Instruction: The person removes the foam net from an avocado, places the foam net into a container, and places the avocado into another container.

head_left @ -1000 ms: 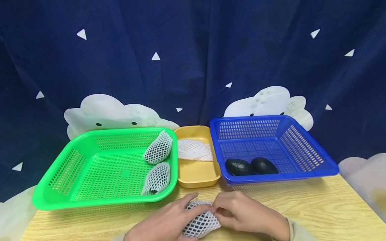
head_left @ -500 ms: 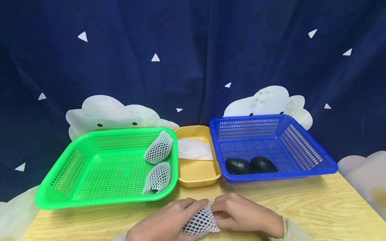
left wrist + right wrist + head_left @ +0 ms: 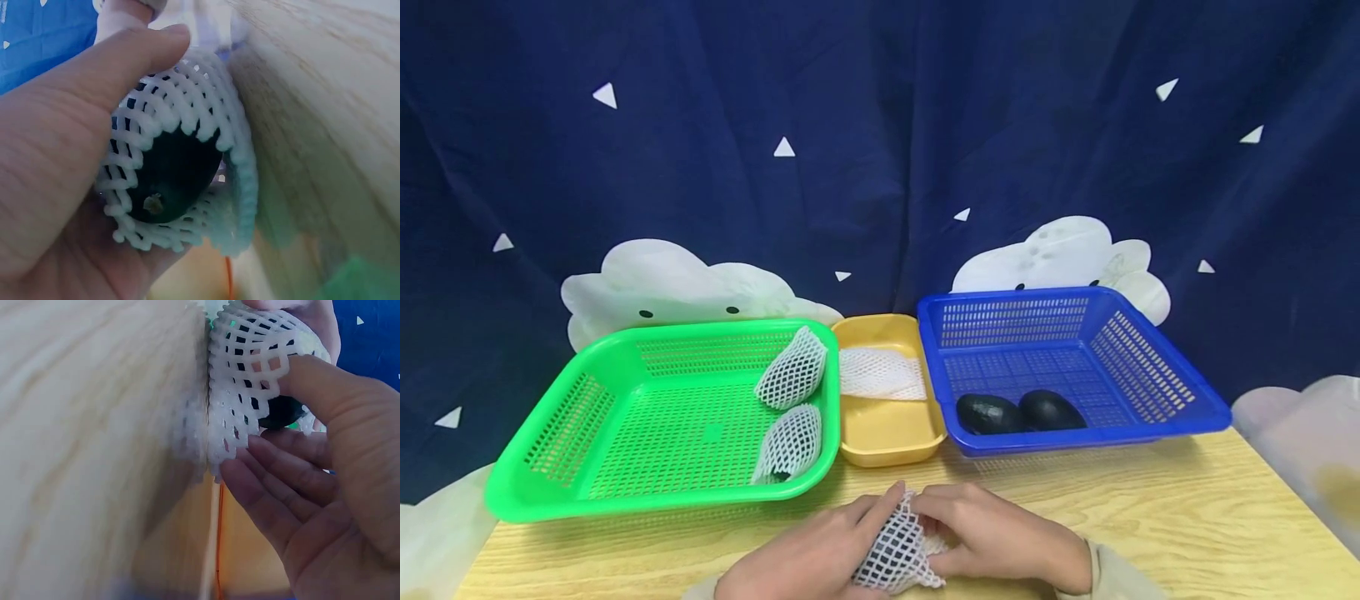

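A dark avocado (image 3: 178, 172) sits inside a white foam net sleeve (image 3: 891, 554) at the table's front edge. My left hand (image 3: 812, 550) grips the netted fruit from the left, thumb on one side. At the other end, my right hand (image 3: 1000, 537) pinches the sleeve's open rim; in the right wrist view the thumb reaches inside the mesh (image 3: 250, 369) and fingertips touch its outer edge. Dark skin shows through that opening. The left wrist view shows the fruit's stem scar at the sleeve's other opening.
A green basket (image 3: 662, 500) at left holds two netted avocados (image 3: 793, 367). The yellow tray (image 3: 887, 454) in the middle holds flat white foam nets (image 3: 880, 373). Two bare avocados (image 3: 988, 414) lie in the blue basket (image 3: 1097, 435) at right.
My left fingers have closed further over the netted avocado. My right hand has shifted slightly left, and the sleeve's rim is drawn out more around its fingers. The baskets' contents look unchanged.
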